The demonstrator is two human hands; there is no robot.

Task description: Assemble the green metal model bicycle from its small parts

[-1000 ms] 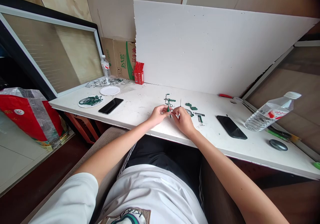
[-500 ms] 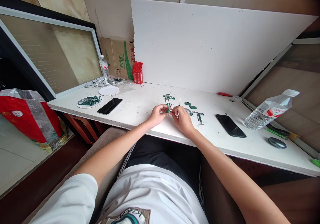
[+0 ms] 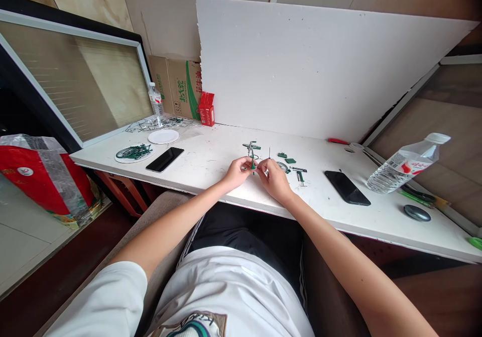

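Over the front middle of the table, my left hand (image 3: 238,173) has its fingers closed on a small green model bicycle frame (image 3: 253,162) with silver-grey handlebars at its top. My right hand (image 3: 274,179) is pinched beside it, its fingertips almost meeting the left ones at the frame's lower part. A thin dark rod (image 3: 269,152) stands up out of the right hand; its lower end is hidden by the fingers. Just beyond this hand lies a small spoked wheel (image 3: 282,166), with green pieces (image 3: 290,160) and narrow dark parts (image 3: 300,176) to its right.
A plate (image 3: 117,158) of green parts and a phone (image 3: 164,159) lie left, with a white plate (image 3: 163,136) behind. Another phone (image 3: 347,188), a tilted water bottle (image 3: 408,163) and a dark mouse-like object (image 3: 416,213) are right. A white board (image 3: 320,71) stands behind.
The model bicycle frame has turned a little in my left hand, so its upper green part shows from another angle. Both hands stay in nearly the same place.
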